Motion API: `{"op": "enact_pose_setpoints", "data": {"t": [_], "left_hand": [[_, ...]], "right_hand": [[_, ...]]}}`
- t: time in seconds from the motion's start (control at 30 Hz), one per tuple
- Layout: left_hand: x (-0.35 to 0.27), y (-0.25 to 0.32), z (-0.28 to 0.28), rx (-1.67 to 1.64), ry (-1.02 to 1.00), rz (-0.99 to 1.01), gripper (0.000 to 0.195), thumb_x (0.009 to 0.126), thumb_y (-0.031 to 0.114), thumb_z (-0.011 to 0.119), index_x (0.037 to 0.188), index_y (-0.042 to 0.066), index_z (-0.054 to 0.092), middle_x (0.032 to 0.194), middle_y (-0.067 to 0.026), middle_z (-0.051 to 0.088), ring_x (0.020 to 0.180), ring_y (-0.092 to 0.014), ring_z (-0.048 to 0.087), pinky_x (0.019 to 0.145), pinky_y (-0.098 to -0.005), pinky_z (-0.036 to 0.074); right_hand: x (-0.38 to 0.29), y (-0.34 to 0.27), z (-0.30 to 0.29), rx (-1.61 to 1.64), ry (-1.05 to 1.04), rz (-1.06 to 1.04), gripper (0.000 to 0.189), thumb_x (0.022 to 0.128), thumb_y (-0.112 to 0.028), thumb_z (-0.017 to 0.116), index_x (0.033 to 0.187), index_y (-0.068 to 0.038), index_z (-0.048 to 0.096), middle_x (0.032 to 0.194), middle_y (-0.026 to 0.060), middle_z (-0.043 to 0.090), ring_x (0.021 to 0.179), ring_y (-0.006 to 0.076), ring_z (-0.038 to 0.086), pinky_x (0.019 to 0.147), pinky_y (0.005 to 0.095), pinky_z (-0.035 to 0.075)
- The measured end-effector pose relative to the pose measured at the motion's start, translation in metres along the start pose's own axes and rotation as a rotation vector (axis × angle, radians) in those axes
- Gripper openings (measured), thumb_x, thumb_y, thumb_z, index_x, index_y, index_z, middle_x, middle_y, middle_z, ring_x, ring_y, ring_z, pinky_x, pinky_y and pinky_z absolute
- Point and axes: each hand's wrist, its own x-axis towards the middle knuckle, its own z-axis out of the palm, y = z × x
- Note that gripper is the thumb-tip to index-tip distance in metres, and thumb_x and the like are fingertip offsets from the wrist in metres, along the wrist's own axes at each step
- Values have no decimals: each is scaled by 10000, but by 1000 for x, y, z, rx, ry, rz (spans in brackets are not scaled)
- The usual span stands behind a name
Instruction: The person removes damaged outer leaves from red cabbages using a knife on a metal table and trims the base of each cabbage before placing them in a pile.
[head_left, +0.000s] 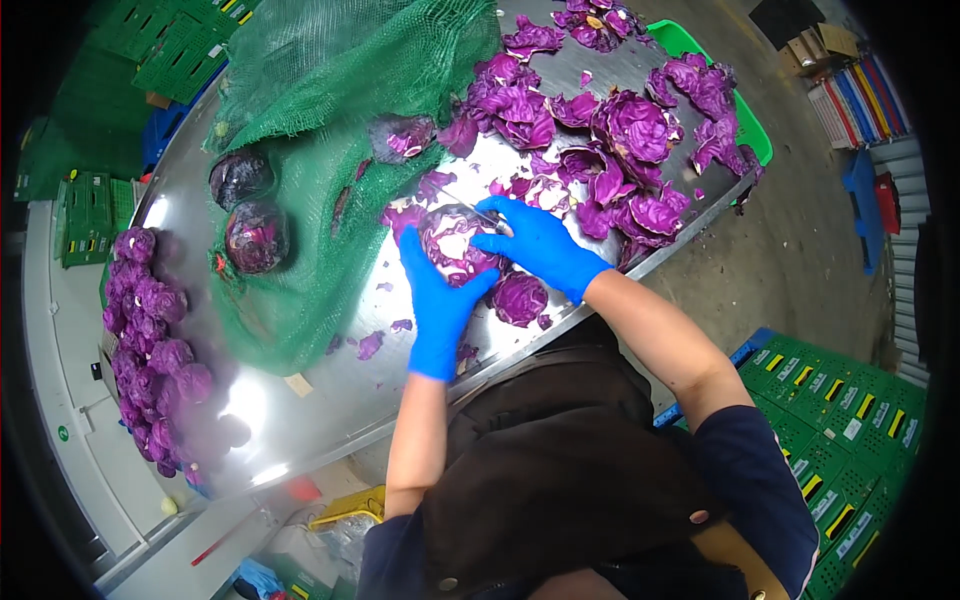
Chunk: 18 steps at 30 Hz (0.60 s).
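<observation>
On the steel table (330, 409), a red cabbage head (454, 244) sits between my gloved hands, its pale cut side showing. My left hand (439, 300), in a blue glove, grips its near side. In my right hand (532, 244), also blue-gloved, is a knife (465, 201), with its blade pointing up and left across the cabbage's far edge; my fingers also touch the head. A smaller purple cabbage piece (519, 298) lies just below my right hand. Loose cabbage leaves (514, 105) are heaped beyond and right of my hands.
Green mesh netting (322, 300) covers the left-middle of the table, with dark whole cabbages (256, 236) on it. Trimmed purple cabbages (150, 337) pile at the left end. A green tub (752, 127) stands beyond the right edge. Stacked green crates (832, 420) are at lower right.
</observation>
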Motion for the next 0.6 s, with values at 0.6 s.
{"op": "enact_pose_setpoints", "data": {"t": [0.6], "left_hand": [[18, 12, 9, 271, -78, 94, 1158, 591, 275, 893, 1494, -12, 227, 1514, -262, 289, 1392, -419, 302, 1152, -464, 274]], "right_hand": [[40, 47, 0, 233, 59, 287, 528, 959, -504, 461, 1050, -19, 646, 1055, 224, 652, 976, 388, 631, 862, 462, 483]]}}
